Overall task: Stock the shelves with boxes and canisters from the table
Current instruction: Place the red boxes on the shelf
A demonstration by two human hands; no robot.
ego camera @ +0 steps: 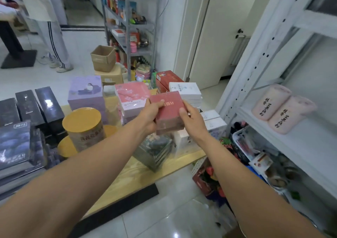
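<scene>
A red box (168, 110) with white characters on its top is held above the table between both hands. My left hand (151, 114) grips its left side with the thumb on top. My right hand (191, 118) grips its right side, thumb on top as well. Below lies the wooden table (138, 172), crowded with a pink box stack (132, 97), a lilac box (85, 92), a gold canister (83, 126), white boxes (185, 90) and dark boxes (16, 143). To the right stands the white shelf unit (299, 146), where two pink canisters (284, 108) rest on one board.
Under the shelf board, bins (255, 157) of mixed goods sit on the floor beside the table's right end. A second metal rack (127, 28) with goods, cardboard boxes (104, 57) and a white door (215, 33) lie beyond the table. A person's legs (54, 42) stand at far left.
</scene>
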